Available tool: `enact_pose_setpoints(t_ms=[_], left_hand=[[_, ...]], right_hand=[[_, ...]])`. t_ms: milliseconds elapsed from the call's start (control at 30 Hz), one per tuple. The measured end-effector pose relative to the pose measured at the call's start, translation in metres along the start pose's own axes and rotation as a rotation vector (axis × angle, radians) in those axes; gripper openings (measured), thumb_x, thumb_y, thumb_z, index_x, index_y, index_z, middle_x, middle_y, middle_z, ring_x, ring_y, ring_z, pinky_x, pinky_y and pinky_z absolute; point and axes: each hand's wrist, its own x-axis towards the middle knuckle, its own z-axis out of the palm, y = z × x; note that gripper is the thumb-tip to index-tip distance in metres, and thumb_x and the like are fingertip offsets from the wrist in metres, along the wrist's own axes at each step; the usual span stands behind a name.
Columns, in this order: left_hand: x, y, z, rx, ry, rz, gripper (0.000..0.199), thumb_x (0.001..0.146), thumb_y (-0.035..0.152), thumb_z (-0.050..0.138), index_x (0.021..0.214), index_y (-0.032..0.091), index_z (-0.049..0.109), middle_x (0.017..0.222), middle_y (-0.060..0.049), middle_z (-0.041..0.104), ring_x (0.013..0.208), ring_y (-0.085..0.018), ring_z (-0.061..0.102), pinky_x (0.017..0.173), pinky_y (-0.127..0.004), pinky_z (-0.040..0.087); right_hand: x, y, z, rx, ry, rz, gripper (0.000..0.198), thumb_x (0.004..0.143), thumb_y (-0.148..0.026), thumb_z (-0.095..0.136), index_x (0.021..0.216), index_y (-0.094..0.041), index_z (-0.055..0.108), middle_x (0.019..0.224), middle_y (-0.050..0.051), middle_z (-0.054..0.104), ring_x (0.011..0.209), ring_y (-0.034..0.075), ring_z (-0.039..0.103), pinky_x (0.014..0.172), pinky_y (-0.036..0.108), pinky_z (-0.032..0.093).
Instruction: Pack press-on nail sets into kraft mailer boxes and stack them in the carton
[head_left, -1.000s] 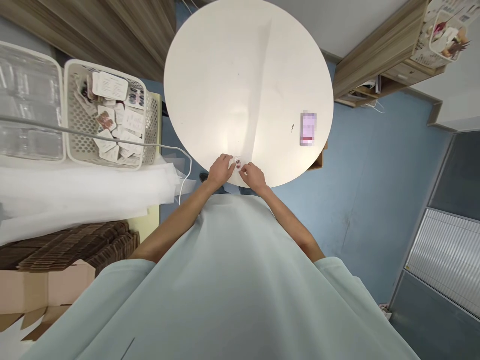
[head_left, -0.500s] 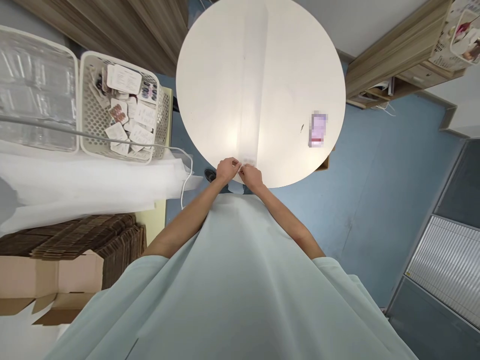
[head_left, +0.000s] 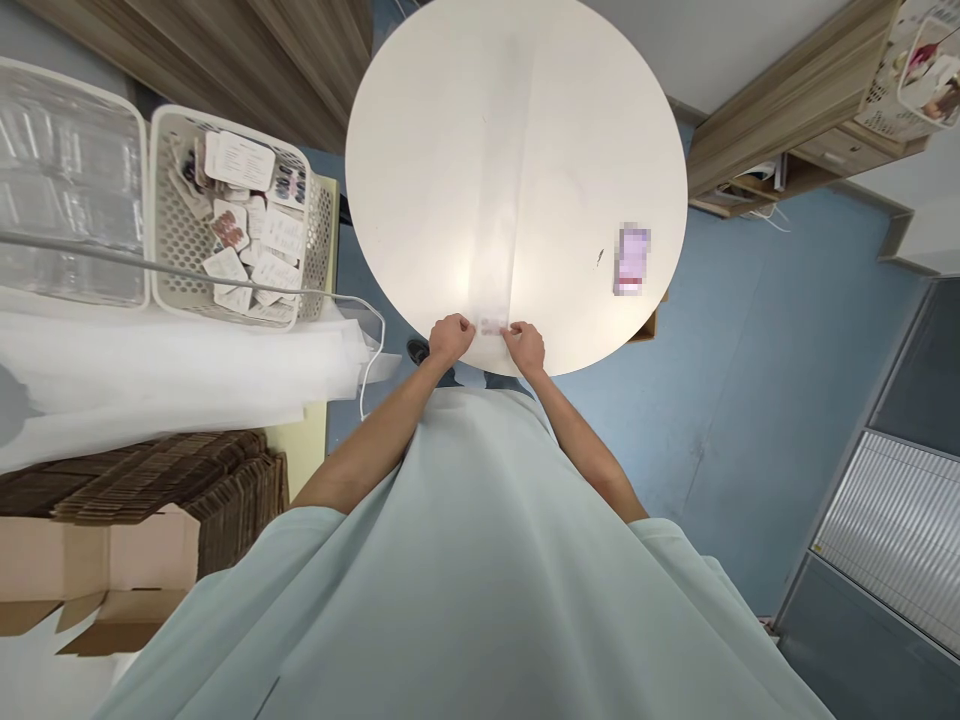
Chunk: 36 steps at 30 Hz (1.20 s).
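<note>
A long translucent strip of wrapping (head_left: pixel 501 180), which looks like packing foam or film, runs down the round white table (head_left: pixel 600 120) to its near edge. Under its near end shows a small flat item with dark marks (head_left: pixel 493 326), too blurred to name. My left hand (head_left: pixel 451 338) is closed at the strip's left edge, thumb and forefinger pinched together. At the opposite edge, my right hand (head_left: pixel 526 348) pinches the near end, fingers curled. The item lies between both hands.
A phone-like blurred purple object (head_left: pixel 633 260) lies on the table's right. To the left stand a white basket of small cards (head_left: pixel 319 215), a bin of clear plastic boxes (head_left: pixel 75 180), white foam sheets (head_left: pixel 187 360) and stacked cardboard (head_left: pixel 232 490). A grey cable (head_left: pixel 262 285) crosses there.
My hands have moved apart, the right one to the right and the left slightly left. The flap of wrapping that hung past the table edge no longer hangs there; the marked item shows more clearly.
</note>
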Motion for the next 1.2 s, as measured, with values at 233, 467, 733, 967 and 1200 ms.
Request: enact_pose_setpoints(t_ms=[233,467,733,967,1200], left_hand=[[-0.005,0.007,0.002,0.087,-0.018,-0.034,0.021,0.105,0.031,0.057,0.109,0.023,0.076,0.119,-0.014,0.082,0.113,-0.036,0.076,0.094,-0.045,0.061],[-0.010,0.014,0.001,0.164,-0.033,-0.085,0.024,0.104,0.031,0.055,0.111,0.021,0.076,0.113,-0.018,0.079,0.112,-0.041,0.075,0.092,-0.051,0.062],[-0.027,0.015,0.000,0.132,0.141,0.490,0.054,0.100,0.014,0.044,0.152,0.014,0.057,0.173,-0.024,0.047,0.162,-0.037,0.044,0.129,-0.057,0.041],[-0.026,0.001,0.009,0.221,-0.070,0.826,0.071,0.103,0.036,0.056,0.169,0.011,0.046,0.184,-0.025,0.031,0.175,-0.040,0.021,0.140,-0.062,0.019],[-0.027,-0.015,0.008,0.392,-0.148,0.802,0.101,0.089,0.036,0.076,0.178,0.011,0.034,0.187,-0.022,0.022,0.176,-0.043,0.015,0.141,-0.060,0.010]], right_hand=[[0.013,-0.005,0.008,0.151,-0.007,0.049,0.024,0.105,-0.044,0.070,0.112,-0.022,0.073,0.125,0.011,0.082,0.119,0.026,0.077,0.101,0.037,0.059],[0.010,-0.012,0.005,0.240,-0.037,0.117,0.025,0.106,-0.045,0.071,0.113,-0.022,0.067,0.127,0.006,0.080,0.065,0.013,0.076,0.085,0.032,0.061],[0.009,-0.015,0.001,0.251,-0.042,0.121,0.024,0.106,-0.043,0.071,0.118,-0.023,0.068,0.122,0.006,0.083,0.067,0.015,0.077,0.086,0.033,0.063],[0.011,-0.012,0.002,0.275,-0.028,0.114,0.023,0.104,-0.042,0.071,0.116,-0.023,0.067,0.122,0.008,0.084,0.067,0.016,0.077,0.086,0.033,0.062],[0.016,-0.003,0.002,0.285,-0.061,0.119,0.025,0.100,-0.043,0.077,0.111,-0.023,0.067,0.106,0.004,0.086,0.070,0.018,0.080,0.089,0.033,0.062]])
